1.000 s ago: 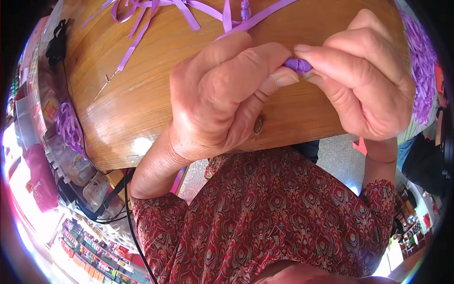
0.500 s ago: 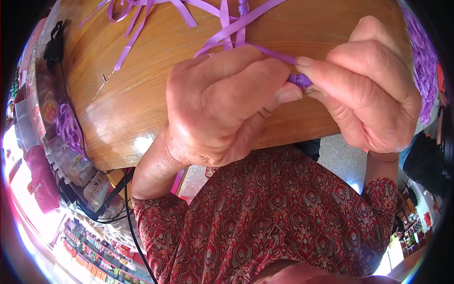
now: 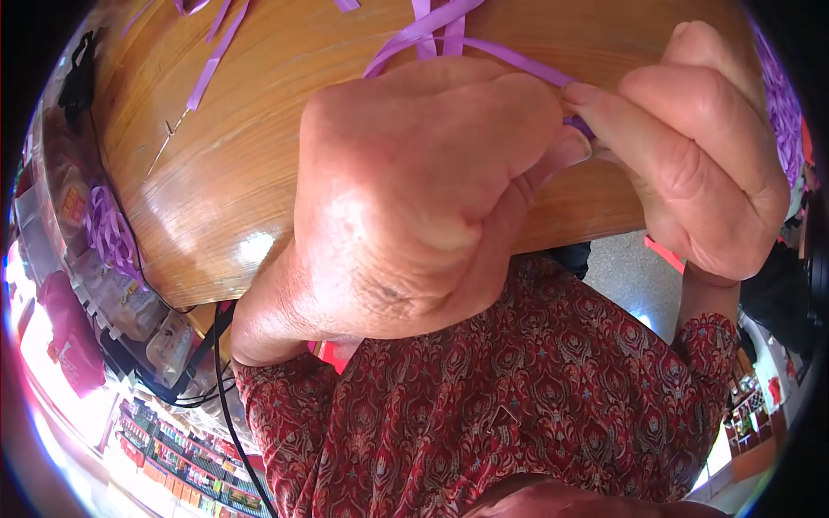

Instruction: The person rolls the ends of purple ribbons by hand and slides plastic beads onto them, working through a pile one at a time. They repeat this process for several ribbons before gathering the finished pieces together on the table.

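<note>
Above the table's near edge, my left hand (image 3: 414, 198) and my right hand (image 3: 708, 164) meet fingertip to fingertip. Both pinch a narrow purple ribbon (image 3: 518, 59), whose dark, bunched part shows only as a sliver between the fingertips. One strand runs from my right thumb and forefinger back over my left knuckles to crossed ribbon lengths on the table. My left fist hides most of what lies between the hands. Farther left, another purple ribbon end (image 3: 204, 86) is joined to a thin metal needle-like tool (image 3: 164, 142) with a small latch.
The wooden table (image 3: 233, 173) has a rounded near edge. At left hang a bundle of purple ribbons (image 3: 110, 233), a black cable (image 3: 226, 388) and clear plastic packets. Another heap of purple ribbon (image 3: 781, 112) is at the right rim. Stocked shelves stand at lower left.
Both hands have shifted slightly to the right, and my left hand has rolled over, covering more of the bunched ribbon. The table and its ribbons appear higher and farther left in view.
</note>
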`<action>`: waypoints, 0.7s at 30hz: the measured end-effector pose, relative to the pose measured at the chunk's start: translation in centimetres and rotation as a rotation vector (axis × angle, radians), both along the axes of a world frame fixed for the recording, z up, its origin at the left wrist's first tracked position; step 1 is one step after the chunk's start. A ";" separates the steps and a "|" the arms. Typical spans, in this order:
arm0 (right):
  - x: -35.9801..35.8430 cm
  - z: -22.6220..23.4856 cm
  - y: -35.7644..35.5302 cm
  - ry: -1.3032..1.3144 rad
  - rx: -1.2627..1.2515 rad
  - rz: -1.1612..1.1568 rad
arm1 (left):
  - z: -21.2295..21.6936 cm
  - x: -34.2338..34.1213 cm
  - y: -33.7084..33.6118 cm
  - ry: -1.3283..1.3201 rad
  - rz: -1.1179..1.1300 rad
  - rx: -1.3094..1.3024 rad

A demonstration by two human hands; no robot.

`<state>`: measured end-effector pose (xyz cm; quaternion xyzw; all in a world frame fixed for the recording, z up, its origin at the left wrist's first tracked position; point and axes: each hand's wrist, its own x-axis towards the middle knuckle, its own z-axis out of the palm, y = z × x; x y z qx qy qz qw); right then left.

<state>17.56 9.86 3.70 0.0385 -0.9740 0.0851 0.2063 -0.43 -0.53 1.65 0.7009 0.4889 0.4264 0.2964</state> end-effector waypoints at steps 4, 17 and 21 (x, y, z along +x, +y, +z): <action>-0.3 -0.7 0.0 0.017 -0.190 -0.019 | -0.3 -0.1 0.0 -0.006 0.031 -0.036; -0.3 -1.1 2.3 0.160 -0.572 -0.036 | 0.2 -0.2 0.4 -0.295 0.046 -0.351; -0.5 -0.1 2.2 0.111 -0.564 -0.012 | -0.2 0.0 0.5 -0.320 0.033 -0.335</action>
